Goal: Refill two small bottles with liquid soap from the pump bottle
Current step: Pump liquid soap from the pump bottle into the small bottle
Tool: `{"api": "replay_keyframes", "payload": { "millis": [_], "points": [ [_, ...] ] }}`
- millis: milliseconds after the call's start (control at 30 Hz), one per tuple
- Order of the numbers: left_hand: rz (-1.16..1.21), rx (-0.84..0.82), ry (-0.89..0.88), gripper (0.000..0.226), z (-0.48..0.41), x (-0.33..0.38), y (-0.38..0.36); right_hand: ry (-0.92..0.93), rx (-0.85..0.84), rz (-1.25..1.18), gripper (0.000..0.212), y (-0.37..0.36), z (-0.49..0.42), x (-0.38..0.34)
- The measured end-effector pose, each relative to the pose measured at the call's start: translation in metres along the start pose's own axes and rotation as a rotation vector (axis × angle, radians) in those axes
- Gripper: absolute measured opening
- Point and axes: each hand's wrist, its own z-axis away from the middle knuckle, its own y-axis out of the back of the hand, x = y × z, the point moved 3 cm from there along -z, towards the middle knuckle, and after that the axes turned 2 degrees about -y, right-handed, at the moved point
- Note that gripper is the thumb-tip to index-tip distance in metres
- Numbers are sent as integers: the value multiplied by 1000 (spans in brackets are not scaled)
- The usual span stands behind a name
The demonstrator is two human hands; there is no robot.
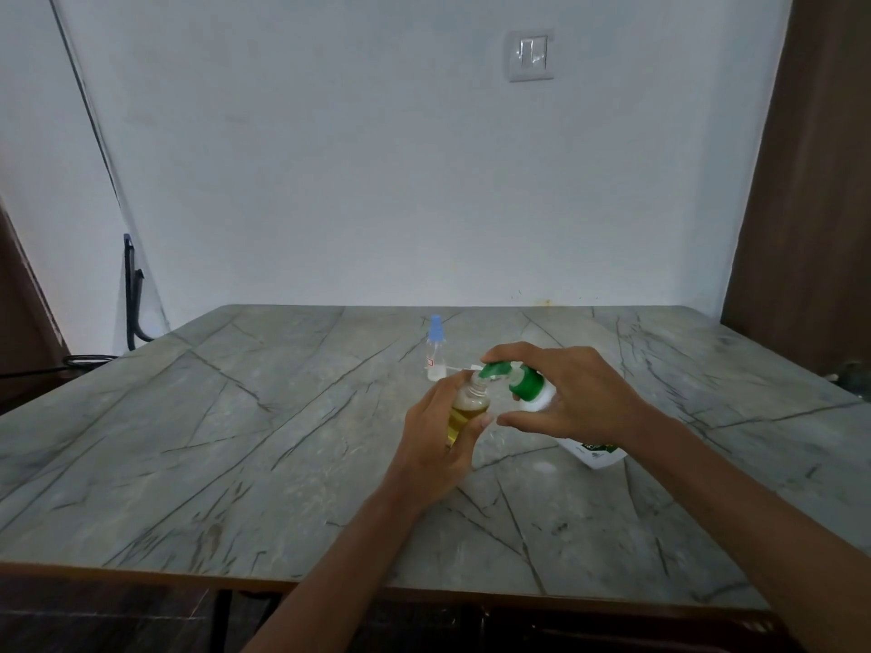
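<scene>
Pump nozzle at open small bottle, mid-frame, both hands busy.
Left hand point(438, 445) grips small bottle point(467, 410), part full of yellow liquid, uncapped. Right hand point(582, 393) holds tilted pump bottle point(529, 385), forefinger on the green pump head, nozzle at the bottle mouth. Blue-capped bottle point(436, 352) stands just behind on grey table point(226, 440).

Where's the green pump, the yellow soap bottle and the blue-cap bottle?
Green pump point(527, 383): head view, its green collar.
Yellow soap bottle point(465, 413): head view, its soap-filled body.
Blue-cap bottle point(436, 353): head view, its clear body.
</scene>
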Motion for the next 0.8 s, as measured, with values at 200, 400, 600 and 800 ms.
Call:
{"api": "replay_keyframes", "payload": {
  "millis": [200,400,600,800],
  "points": [
    [-2,5,-5,46,0,1,0,-39,-11,-38,58,-3,-4,2],
    [-8,2,-12,48,1,1,0,-23,22,-70,51,-2,-5,1],
    [-12,-27,-27,52,0,0,-3,-45,41,-113,44,-2,-4,2],
    [-6,15,-22,46,-1,3,1,-29,10,-13,56,-2,-2,2]
  ]
}}
